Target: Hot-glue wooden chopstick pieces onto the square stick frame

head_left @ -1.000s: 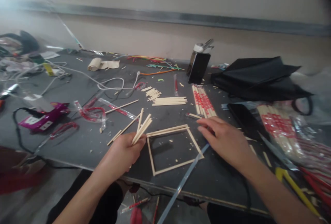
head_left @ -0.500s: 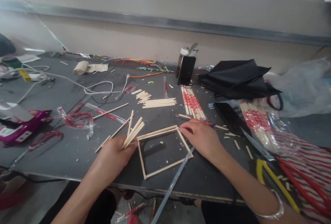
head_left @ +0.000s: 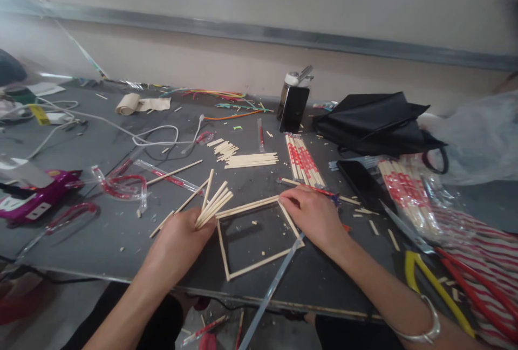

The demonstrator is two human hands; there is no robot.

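A four-sided frame of chopsticks lies on the dark table between my hands. My left hand is closed around a fanned bundle of cut chopsticks, beside the frame's far left corner. At the far right corner, my right hand pinches the end of a chopstick lying along the far side; its fingertips are partly hidden. A translucent strip crosses the frame's near right corner and runs down past the table edge. Loose chopsticks lie beyond my left hand.
Cut sticks and wrapped chopsticks lie farther back. A phone leans on a bottle. Right: another phone, a black bag, scissors and yellow-handled tool. Left: white cable, purple device.
The bundle in my left hand has fanned out slightly and tilted to the right. My right hand stays at the far right corner, and the frame keeps its shape.
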